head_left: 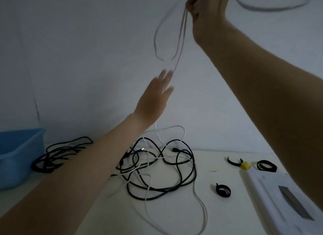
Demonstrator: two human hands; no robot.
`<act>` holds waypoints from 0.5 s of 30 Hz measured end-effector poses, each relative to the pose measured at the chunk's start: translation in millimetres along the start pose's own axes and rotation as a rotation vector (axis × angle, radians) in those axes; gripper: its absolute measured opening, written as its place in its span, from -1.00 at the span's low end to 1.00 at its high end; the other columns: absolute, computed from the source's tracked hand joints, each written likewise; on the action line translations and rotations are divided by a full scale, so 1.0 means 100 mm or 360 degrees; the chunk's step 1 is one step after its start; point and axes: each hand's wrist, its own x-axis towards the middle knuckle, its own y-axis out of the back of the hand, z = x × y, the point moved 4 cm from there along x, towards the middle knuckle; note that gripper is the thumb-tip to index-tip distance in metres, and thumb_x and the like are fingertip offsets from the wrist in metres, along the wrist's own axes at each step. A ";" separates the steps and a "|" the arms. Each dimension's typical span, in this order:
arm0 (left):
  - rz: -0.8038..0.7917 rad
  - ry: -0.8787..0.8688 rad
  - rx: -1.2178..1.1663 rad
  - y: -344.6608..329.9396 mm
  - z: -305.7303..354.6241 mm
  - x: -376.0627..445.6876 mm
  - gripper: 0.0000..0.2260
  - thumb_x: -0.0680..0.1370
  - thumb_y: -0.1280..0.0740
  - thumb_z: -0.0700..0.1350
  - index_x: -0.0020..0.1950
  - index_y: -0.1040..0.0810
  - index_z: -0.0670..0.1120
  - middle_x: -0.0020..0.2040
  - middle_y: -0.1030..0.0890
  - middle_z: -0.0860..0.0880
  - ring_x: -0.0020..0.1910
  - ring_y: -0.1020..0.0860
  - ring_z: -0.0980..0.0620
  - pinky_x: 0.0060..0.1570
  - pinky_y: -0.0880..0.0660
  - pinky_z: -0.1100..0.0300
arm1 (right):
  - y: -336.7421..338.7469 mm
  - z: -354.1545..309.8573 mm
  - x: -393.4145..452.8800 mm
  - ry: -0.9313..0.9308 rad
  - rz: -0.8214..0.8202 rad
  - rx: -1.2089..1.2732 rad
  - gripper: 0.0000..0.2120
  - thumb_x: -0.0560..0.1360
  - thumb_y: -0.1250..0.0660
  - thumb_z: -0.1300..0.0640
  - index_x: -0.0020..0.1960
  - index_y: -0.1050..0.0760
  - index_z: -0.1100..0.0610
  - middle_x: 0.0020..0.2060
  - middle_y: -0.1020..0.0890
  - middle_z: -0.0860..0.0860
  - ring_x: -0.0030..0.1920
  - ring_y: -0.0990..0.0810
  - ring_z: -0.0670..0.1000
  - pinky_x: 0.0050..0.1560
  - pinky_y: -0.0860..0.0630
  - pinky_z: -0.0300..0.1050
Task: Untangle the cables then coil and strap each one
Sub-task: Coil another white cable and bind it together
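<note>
Starting from the left side, there's a blue bin [19, 154] at the table [218, 208] edge, and just right of it sits a bundle of black cable [57, 156] that looks already gathered, though I can't tell if it's strapped. Right of that bundle is the tangle [157, 164], black and white cables looped through each other. That pile is my landmark for everything else.

Straight above the tangle the left hand [155, 96] hangs in the air, fingers straight and spread, holding nothing, with the white cable [180, 42] running just past its fingertips. Up and to the right of the pile, the right hand [208, 5] is raised high, fingers curled tight round that same white cable. So the cable's long run goes nearly vertical, from the grip down into the pile, and the left hand is the nearer one to slide along it, I reckon.

Right of the tangle lie loose black straps [222, 190] and a white box [279, 196].
</note>
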 end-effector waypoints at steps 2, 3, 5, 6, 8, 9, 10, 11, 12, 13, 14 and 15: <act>-0.0732 -0.0046 0.0248 -0.21 0.04 -0.36 -0.63 0.46 -0.03 -0.33 0.03 -0.61 -0.23 0.28 -0.52 -0.22 0.37 -0.39 -0.21 0.33 -0.31 -0.20 | 0.16 0.16 -0.05 -0.0150 0.0087 0.0046 -0.70 0.58 -0.04 0.36 -0.31 -0.29 0.20 -0.54 -0.32 0.04 -0.66 -0.25 -0.10 -0.59 -0.20 -0.32; -0.1248 0.0074 0.0270 -0.32 -0.01 -0.58 -0.62 0.51 -0.04 -0.32 0.22 -0.52 -0.19 0.35 -0.45 -0.18 0.44 -0.29 -0.15 0.41 -0.19 -0.14 | 0.26 0.24 -0.06 -0.0254 0.0117 -0.0012 -0.73 0.57 -0.06 0.35 -0.29 -0.31 0.20 -0.56 -0.32 0.04 -0.68 -0.25 -0.09 -0.59 -0.18 -0.35; -0.2030 0.0505 0.0071 -0.41 -0.18 -0.94 -0.55 0.58 -0.05 -0.28 0.48 -0.23 -0.10 0.47 -0.28 -0.16 0.48 -0.19 -0.11 0.43 -0.15 0.00 | 0.48 0.42 -0.11 -0.0469 0.0115 -0.0325 -0.73 0.56 -0.06 0.34 -0.29 -0.33 0.17 -0.66 -0.30 -0.01 -0.69 -0.25 -0.08 -0.55 -0.15 -0.40; -0.2247 0.0630 -0.0052 -0.42 -0.24 -1.03 -0.54 0.60 -0.08 -0.25 0.51 -0.19 -0.07 0.49 -0.24 -0.16 0.46 -0.23 -0.11 0.41 -0.22 0.04 | 0.60 0.51 -0.14 -0.0566 0.0071 -0.0585 -0.71 0.56 -0.05 0.34 -0.30 -0.34 0.16 -0.68 -0.30 -0.02 -0.70 -0.25 -0.08 -0.54 -0.15 -0.42; -0.2376 0.0682 -0.0237 -0.41 -0.34 -1.07 -0.61 0.60 -0.11 -0.24 0.43 -0.36 -0.08 0.45 -0.32 -0.13 0.39 -0.34 -0.10 0.34 -0.32 0.09 | 0.84 0.71 -0.24 -0.0802 -0.0102 -0.1204 -0.70 0.58 -0.06 0.33 -0.31 -0.36 0.17 -0.67 -0.36 0.01 -0.74 -0.26 -0.10 -0.57 -0.18 -0.47; -0.2273 0.0728 -0.0330 -0.40 -0.40 -1.02 -0.63 0.59 -0.11 -0.28 0.34 -0.47 -0.07 0.42 -0.36 -0.12 0.36 -0.37 -0.09 0.31 -0.34 0.13 | 0.97 0.82 -0.32 -0.0986 -0.0254 -0.1505 -0.72 0.58 -0.09 0.32 -0.29 -0.39 0.20 -0.65 -0.42 0.04 -0.75 -0.27 -0.11 -0.58 -0.21 -0.48; -0.2106 0.0864 -0.0469 -0.38 -0.43 -0.96 -0.62 0.55 -0.10 -0.33 0.24 -0.55 -0.07 0.40 -0.39 -0.12 0.34 -0.39 -0.09 0.27 -0.34 0.16 | 1.06 0.90 -0.44 -0.1183 -0.0496 -0.1797 -0.78 0.58 -0.14 0.31 -0.22 -0.45 0.24 -0.63 -0.48 0.05 -0.73 -0.29 -0.11 -0.59 -0.22 -0.47; -0.1886 0.0992 -0.0620 -0.35 -0.44 -0.87 -0.61 0.53 -0.09 -0.37 0.15 -0.60 -0.06 0.37 -0.43 -0.12 0.31 -0.42 -0.10 0.23 -0.34 0.18 | 1.12 0.96 -0.58 -0.1362 -0.0805 -0.2062 -0.87 0.57 -0.20 0.29 -0.09 -0.49 0.29 -0.57 -0.54 0.05 -0.68 -0.33 -0.11 -0.59 -0.23 -0.45; -0.1640 0.1100 -0.0741 -0.29 -0.43 -0.76 -0.62 0.52 -0.09 -0.37 0.08 -0.62 -0.07 0.34 -0.47 -0.12 0.27 -0.45 -0.10 0.17 -0.35 0.20 | 1.17 1.01 -0.73 -0.1496 -0.1104 -0.2275 -0.86 0.56 -0.25 0.28 0.07 -0.50 0.32 -0.49 -0.57 0.05 -0.60 -0.35 -0.10 -0.58 -0.24 -0.41; -0.1371 0.1207 -0.0855 -0.23 -0.40 -0.63 -0.65 0.53 -0.11 -0.35 0.05 -0.63 -0.09 0.28 -0.52 -0.12 0.22 -0.49 -0.09 0.10 -0.37 0.22 | 1.20 1.05 -0.84 -0.1552 -0.1352 -0.2428 -0.75 0.54 -0.29 0.26 0.20 -0.47 0.32 -0.42 -0.55 0.05 -0.52 -0.35 -0.08 -0.56 -0.25 -0.35; -0.1122 0.1339 -0.0985 -0.19 -0.37 -0.52 -0.70 0.55 -0.12 -0.31 0.03 -0.62 -0.09 0.22 -0.55 -0.10 0.17 -0.51 -0.07 0.06 -0.37 0.22 | 1.20 1.09 -0.93 -0.1582 -0.1517 -0.2495 -0.66 0.52 -0.33 0.26 0.28 -0.44 0.29 -0.39 -0.52 0.05 -0.47 -0.34 -0.07 -0.52 -0.26 -0.33; -0.0922 0.1467 -0.1173 -0.17 -0.32 -0.43 -0.76 0.58 -0.14 -0.25 -0.01 -0.60 -0.09 0.17 -0.57 -0.09 0.16 -0.51 -0.05 0.07 -0.38 0.22 | 1.19 1.11 -0.98 -0.1594 -0.1612 -0.2526 -0.60 0.48 -0.38 0.26 0.30 -0.43 0.23 -0.39 -0.51 0.05 -0.45 -0.34 -0.06 -0.49 -0.28 -0.32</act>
